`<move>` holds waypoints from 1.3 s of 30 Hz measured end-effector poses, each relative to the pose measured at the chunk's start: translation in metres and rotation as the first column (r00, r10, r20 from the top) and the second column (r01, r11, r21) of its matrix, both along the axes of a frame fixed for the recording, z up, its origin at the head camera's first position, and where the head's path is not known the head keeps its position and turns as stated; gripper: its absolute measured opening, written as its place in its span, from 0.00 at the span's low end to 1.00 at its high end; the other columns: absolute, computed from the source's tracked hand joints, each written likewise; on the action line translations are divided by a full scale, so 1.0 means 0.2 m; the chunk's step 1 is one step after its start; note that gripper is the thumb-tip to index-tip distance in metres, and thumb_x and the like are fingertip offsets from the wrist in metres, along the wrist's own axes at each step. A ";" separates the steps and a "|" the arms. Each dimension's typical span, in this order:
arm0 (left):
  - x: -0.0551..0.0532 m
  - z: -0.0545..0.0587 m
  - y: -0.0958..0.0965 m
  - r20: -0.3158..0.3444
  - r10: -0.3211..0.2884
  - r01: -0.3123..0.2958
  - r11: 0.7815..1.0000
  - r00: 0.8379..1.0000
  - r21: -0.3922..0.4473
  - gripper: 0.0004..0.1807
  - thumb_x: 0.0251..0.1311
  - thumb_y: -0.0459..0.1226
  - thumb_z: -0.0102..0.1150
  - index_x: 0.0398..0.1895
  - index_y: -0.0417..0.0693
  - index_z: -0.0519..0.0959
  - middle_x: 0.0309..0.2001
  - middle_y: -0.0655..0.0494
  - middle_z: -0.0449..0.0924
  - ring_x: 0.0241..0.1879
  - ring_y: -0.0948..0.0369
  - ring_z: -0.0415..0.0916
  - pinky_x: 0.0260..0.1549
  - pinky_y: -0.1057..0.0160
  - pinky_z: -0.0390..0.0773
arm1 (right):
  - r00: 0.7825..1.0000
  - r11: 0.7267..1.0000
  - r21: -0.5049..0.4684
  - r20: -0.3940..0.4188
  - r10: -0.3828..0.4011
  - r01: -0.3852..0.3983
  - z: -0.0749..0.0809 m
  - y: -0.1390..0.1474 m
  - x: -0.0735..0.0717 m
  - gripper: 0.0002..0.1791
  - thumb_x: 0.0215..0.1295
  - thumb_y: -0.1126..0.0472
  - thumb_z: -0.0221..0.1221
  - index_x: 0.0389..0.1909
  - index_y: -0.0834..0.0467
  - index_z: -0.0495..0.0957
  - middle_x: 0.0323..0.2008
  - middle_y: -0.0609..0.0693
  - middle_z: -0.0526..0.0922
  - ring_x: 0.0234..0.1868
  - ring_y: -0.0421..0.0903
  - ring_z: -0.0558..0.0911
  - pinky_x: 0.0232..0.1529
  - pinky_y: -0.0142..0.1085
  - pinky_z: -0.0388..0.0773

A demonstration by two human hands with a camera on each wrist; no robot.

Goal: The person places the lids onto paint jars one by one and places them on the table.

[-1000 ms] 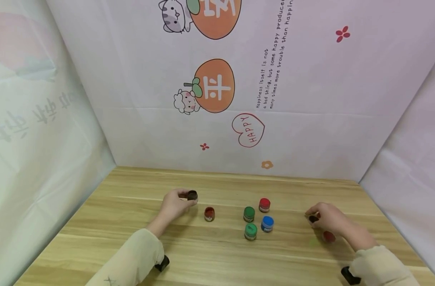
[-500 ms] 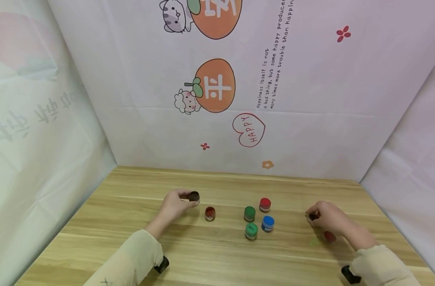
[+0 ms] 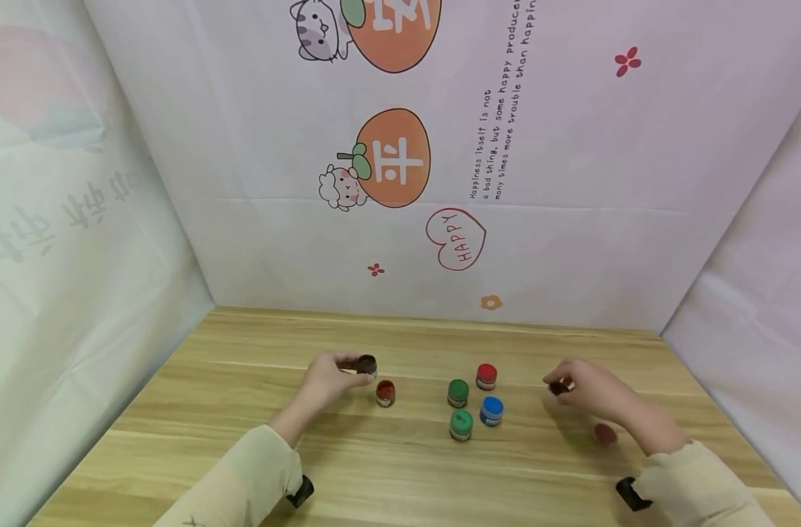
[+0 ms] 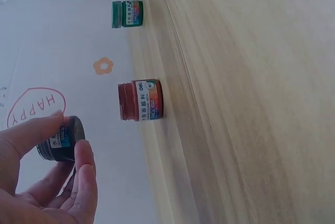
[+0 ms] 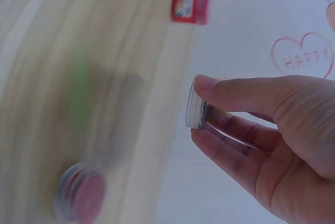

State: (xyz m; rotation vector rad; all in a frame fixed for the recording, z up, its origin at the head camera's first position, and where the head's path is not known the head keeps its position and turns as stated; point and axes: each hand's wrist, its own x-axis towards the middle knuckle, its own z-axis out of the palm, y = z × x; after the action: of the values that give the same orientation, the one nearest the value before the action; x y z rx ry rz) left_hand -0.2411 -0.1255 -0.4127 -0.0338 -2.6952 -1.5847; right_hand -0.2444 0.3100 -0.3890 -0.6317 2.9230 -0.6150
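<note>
A dark open jar (image 4: 63, 140) is clamped between the thumb and fingers of the left hand (image 3: 329, 377), near an open brown jar (image 3: 385, 394) standing on the table (image 3: 374, 468). Well apart, a lid (image 5: 195, 108) is pinched by the right hand (image 3: 592, 388). The step in hand appears to be the handling of jar and lid; a level, steady jar seems called for next. The lid's ridged edge is shown clearly only from the right wrist, the dark jar's mouth only from the head.

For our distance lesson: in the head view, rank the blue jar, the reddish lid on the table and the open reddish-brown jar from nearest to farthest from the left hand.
1. Open reddish-brown jar: just right of the left hand.
2. Blue jar: farther right.
3. Reddish lid: farthest right.
</note>
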 end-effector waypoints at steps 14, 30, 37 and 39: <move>0.04 0.02 0.07 0.006 -0.043 0.042 0.993 0.999 0.112 0.22 0.50 0.31 0.79 0.50 0.33 0.85 0.45 0.45 0.87 0.43 0.51 0.86 0.40 0.55 0.85 | 0.995 0.995 -0.003 -0.044 0.095 -0.095 0.15 -0.20 0.04 0.16 0.59 0.69 0.71 0.49 0.65 0.86 0.44 0.53 0.84 0.41 0.49 0.83 0.39 0.43 0.83; 0.04 0.00 0.19 0.018 -0.102 0.097 0.977 0.995 0.190 0.24 0.50 0.29 0.78 0.52 0.31 0.83 0.47 0.41 0.86 0.39 0.52 0.87 0.42 0.53 0.85 | 0.972 0.974 -0.049 -0.098 0.216 -0.221 0.25 -0.43 0.04 0.14 0.61 0.69 0.71 0.48 0.64 0.87 0.42 0.50 0.83 0.39 0.44 0.82 0.38 0.37 0.83; 0.04 -0.01 0.23 0.029 -0.157 0.146 0.963 0.987 0.226 0.26 0.52 0.30 0.78 0.54 0.29 0.81 0.49 0.39 0.85 0.39 0.53 0.87 0.36 0.59 0.86 | 0.967 0.968 -0.055 -0.088 0.238 -0.244 0.27 -0.52 0.03 0.14 0.64 0.68 0.69 0.51 0.63 0.87 0.47 0.51 0.84 0.42 0.44 0.82 0.41 0.36 0.81; 0.04 -0.02 0.24 0.020 -0.167 0.159 0.965 0.986 0.210 0.25 0.52 0.31 0.78 0.53 0.30 0.82 0.49 0.40 0.85 0.40 0.54 0.87 0.37 0.60 0.85 | 0.967 0.967 -0.058 -0.075 0.243 -0.247 0.27 -0.54 0.03 0.15 0.64 0.68 0.69 0.52 0.63 0.86 0.47 0.52 0.84 0.42 0.44 0.82 0.41 0.36 0.81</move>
State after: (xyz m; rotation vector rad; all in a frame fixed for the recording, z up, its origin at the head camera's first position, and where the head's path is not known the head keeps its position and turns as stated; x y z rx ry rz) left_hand -0.2333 -0.0785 -0.4158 -0.2316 -2.5967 -1.9244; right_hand -0.2376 0.2017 -0.3346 -1.0220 2.8290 -0.6748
